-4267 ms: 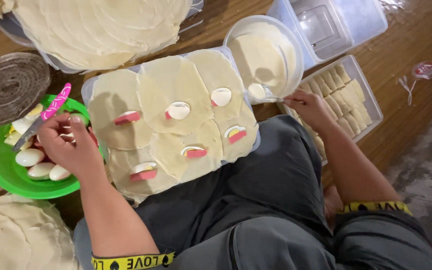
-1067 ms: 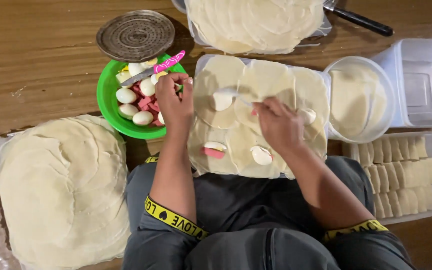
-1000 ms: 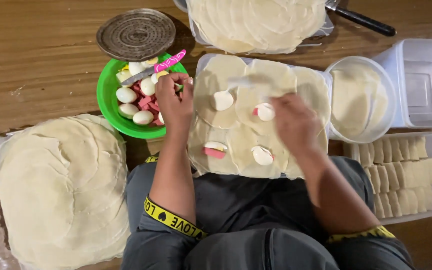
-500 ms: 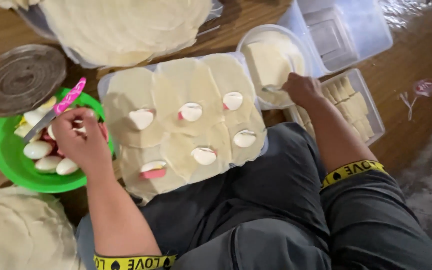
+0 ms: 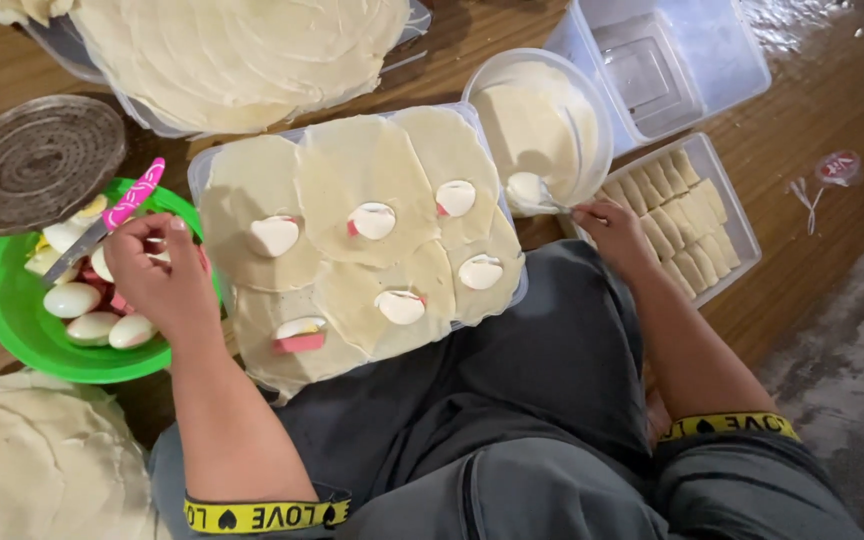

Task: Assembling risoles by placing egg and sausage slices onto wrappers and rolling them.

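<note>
Pinching a thin metal spoon (image 5: 542,196) in my right hand (image 5: 612,232), I dip its tip at the round clear bowl (image 5: 592,110) of pale smooth paste. My left hand (image 5: 157,275) curls over the glossy green bowl (image 5: 12,320) of smooth halved eggs (image 5: 72,299), fingers closed near a pink-handled knife (image 5: 112,215); I cannot tell what they pinch. Thin floppy round wrappers (image 5: 362,170) topped with egg pieces cover the clear tray (image 5: 197,175) on my lap.

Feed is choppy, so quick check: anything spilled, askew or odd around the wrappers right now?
Nothing spilled. One oddity: of the six fillings on the wrappers, the front-left one shows a pink slice but no white sauce dollop, unlike the rest. The right hand holds a spoon at the sauce bowl.
</note>
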